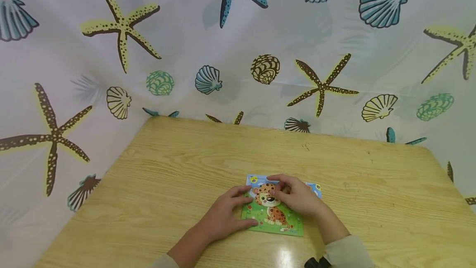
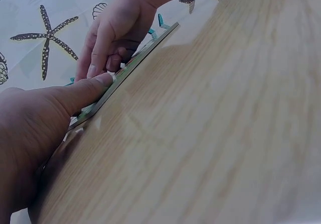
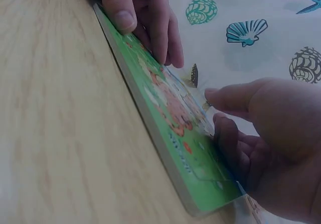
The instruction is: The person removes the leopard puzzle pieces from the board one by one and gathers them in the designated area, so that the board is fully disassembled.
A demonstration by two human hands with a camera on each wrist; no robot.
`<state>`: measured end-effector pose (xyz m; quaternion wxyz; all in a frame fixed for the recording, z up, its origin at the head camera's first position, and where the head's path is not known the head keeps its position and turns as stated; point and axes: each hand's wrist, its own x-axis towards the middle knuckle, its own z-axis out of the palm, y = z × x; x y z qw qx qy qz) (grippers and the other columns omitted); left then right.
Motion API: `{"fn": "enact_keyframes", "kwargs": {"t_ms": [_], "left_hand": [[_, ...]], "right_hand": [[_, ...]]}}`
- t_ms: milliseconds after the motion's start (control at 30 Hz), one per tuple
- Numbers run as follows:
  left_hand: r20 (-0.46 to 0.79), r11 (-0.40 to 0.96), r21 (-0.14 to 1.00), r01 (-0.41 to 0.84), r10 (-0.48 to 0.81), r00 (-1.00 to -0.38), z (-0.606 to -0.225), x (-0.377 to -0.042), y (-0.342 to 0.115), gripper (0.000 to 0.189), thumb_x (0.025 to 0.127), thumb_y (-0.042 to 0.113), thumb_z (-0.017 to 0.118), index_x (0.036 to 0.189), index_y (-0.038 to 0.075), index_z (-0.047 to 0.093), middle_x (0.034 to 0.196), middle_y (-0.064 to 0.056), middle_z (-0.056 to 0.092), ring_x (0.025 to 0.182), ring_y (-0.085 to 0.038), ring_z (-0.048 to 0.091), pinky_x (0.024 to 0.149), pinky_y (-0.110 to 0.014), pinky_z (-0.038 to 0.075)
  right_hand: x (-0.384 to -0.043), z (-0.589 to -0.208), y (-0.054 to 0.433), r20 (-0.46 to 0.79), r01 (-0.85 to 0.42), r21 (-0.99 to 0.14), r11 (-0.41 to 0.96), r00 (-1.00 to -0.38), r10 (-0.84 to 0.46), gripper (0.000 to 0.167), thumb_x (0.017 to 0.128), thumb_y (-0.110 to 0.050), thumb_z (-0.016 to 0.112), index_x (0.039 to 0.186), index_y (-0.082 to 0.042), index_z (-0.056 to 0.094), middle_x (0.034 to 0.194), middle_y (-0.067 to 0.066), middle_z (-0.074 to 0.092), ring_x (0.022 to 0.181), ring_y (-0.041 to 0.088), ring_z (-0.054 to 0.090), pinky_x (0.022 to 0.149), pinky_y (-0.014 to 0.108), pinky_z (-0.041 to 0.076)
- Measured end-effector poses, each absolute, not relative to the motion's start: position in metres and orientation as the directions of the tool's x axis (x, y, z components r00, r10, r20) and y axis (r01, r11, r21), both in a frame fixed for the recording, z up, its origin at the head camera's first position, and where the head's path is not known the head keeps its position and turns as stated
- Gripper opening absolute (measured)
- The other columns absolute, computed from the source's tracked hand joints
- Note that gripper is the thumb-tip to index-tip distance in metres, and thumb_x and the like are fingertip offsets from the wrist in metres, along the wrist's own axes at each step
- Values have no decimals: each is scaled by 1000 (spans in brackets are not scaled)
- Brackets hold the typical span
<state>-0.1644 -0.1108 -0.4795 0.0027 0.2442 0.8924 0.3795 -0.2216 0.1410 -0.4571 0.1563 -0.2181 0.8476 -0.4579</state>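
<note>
A thick, flat puzzle board (image 1: 276, 214) with a spotted leopard cub on green grass and blue sky lies on the wooden table. My left hand (image 1: 227, 214) rests at its left side, fingers spread over the edge and thumb on the near left corner. Over the upper right of the picture is my right hand (image 1: 297, 195), its index finger and thumb stretched out towards the cub's head. Its other fingers curl under the palm, as the right wrist view shows. Beyond that hand, the blue corner of a second picture piece (image 1: 314, 188) shows; the hand hides most of it.
The wooden table (image 1: 178, 164) extends around the board on every side. Behind and to the left hangs a white cloth (image 1: 238, 44) printed with starfish and shells. A small black object (image 1: 317, 263) shows by the right sleeve (image 1: 349, 252) at the bottom edge.
</note>
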Motion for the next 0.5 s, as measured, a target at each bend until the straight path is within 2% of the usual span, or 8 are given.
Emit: {"fn": "enact_keyframes", "kwargs": {"t_ms": [300, 500], "left_hand": [[162, 597, 689, 411, 426, -890, -478, -165, -112, 61, 80, 44, 82, 127, 8, 68, 151, -3, 49, 141, -31, 45, 114, -49, 42], [173, 589, 690, 420, 430, -886, -478, -163, -112, 62, 80, 45, 82, 127, 7, 68, 151, -3, 49, 141, -30, 45, 114, -49, 42]], "right_hand": [[-226, -460, 139, -66, -246, -821, 515, -855, -514, 41, 98, -26, 64, 137, -13, 60, 87, 1, 60, 66, 9, 50, 56, 20, 42], [-221, -456, 134, -47, -313, -741, 594, -858, -511, 40, 98, -27, 65, 136, -17, 62, 79, -2, 58, 63, 9, 49, 55, 23, 42]]}}
